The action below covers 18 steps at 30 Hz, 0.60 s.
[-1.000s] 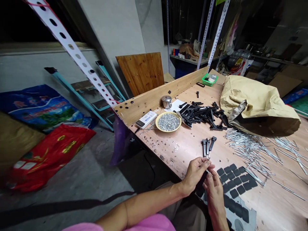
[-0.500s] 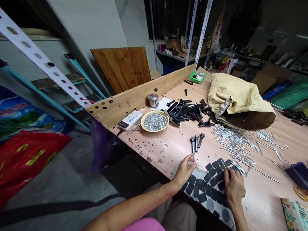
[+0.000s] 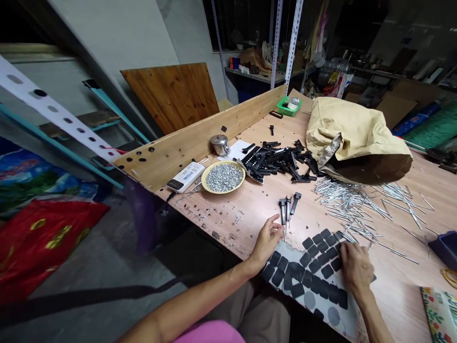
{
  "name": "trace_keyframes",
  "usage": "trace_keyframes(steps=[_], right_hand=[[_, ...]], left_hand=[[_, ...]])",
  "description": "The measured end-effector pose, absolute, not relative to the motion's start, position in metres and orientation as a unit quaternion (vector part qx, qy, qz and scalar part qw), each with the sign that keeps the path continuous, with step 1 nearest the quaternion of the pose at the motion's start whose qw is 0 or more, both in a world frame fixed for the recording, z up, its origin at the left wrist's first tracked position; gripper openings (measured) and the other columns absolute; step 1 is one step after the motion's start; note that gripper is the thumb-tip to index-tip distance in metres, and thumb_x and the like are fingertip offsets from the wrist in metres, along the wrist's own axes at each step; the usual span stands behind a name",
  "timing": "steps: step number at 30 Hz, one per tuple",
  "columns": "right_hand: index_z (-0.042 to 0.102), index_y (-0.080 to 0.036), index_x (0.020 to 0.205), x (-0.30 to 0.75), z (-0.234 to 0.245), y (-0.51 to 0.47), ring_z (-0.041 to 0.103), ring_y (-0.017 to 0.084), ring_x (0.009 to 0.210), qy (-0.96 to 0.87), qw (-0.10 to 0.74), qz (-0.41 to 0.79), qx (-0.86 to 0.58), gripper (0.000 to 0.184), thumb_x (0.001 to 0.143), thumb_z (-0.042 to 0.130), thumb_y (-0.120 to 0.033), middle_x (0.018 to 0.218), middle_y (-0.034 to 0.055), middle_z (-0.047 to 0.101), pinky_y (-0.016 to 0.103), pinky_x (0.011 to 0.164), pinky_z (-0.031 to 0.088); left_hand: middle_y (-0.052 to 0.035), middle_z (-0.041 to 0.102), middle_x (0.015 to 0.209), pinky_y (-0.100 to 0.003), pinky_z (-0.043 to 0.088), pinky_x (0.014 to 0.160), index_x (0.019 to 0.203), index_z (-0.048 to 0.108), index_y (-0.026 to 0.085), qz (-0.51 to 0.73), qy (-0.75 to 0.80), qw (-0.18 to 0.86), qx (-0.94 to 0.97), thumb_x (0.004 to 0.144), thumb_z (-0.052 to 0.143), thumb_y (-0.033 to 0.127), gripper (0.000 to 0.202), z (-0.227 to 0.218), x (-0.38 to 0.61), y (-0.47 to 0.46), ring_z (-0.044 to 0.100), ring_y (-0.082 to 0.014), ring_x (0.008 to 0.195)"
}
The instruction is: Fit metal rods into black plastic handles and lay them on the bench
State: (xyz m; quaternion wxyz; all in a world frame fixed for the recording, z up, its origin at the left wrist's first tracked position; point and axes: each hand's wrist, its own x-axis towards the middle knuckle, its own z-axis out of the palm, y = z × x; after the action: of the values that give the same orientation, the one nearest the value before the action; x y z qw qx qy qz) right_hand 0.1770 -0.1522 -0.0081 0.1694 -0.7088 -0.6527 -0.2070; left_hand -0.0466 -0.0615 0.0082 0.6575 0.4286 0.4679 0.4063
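Observation:
My left hand [image 3: 267,240] rests at the table's near edge, fingers pinched together just below three black-headed pins [image 3: 287,207] lying side by side. What the fingertips hold is too small to make out. My right hand [image 3: 355,267] lies palm down on a white backing sheet [image 3: 332,315] covered with several black pads [image 3: 307,272]. Its fingers are bent down onto a pad at the sheet's far edge. A spread of thin metal rods [image 3: 357,205] lies just beyond that hand.
A heap of black plastic parts [image 3: 282,164], a yellow bowl [image 3: 203,179] of small silver pieces, a metal cup [image 3: 219,144] and a white device [image 3: 186,176] sit further back. A tan paper sack [image 3: 357,138] lies at the right, a dark tray [image 3: 444,247] beyond.
My hands, joined on one part a second ago, have parted. The left went down beside the black-headed pins and the right moved onto the pad sheet. The view swung right.

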Motion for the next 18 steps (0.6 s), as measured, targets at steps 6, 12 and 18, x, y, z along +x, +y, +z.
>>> trace_keyframes(steps=[6,12,18], right_hand=[[0.061,-0.020,0.071,0.171,-0.010,-0.151,0.046,0.016,0.064,-0.699,0.162,-0.163,-0.677,0.044,0.096,0.027,-0.035,0.064,0.0046,0.054,0.024,0.044,0.031],[0.061,-0.020,0.075,0.167,-0.016,-0.156,0.048,0.016,0.069,-0.732,0.127,-0.130,-0.656,0.043,0.097,0.026,-0.033,0.066,0.0034,0.055,0.023,0.053,0.038],[0.062,-0.021,0.075,0.165,-0.017,-0.158,0.047,0.016,0.069,-0.716,0.140,-0.124,-0.673,0.043,0.096,0.028,-0.035,0.065,0.0033,0.054,0.023,0.054,0.037]], left_hand=[[-0.0021,0.060,0.084,-0.021,0.044,0.060,0.121,0.048,0.017,0.411,0.469,0.646,0.440,0.078,0.061,0.027,0.046,0.006,-0.045,-0.061,0.057,-0.0102,0.066],[-0.0011,0.060,0.080,-0.021,0.044,0.060,0.121,0.047,0.016,0.402,0.471,0.648,0.444,0.079,0.058,0.024,0.045,0.006,-0.043,-0.059,0.057,-0.0100,0.066],[-0.0011,0.059,0.080,-0.021,0.044,0.061,0.123,0.045,0.016,0.383,0.471,0.651,0.455,0.079,0.055,0.022,0.046,0.006,-0.041,-0.054,0.056,-0.0110,0.069]])
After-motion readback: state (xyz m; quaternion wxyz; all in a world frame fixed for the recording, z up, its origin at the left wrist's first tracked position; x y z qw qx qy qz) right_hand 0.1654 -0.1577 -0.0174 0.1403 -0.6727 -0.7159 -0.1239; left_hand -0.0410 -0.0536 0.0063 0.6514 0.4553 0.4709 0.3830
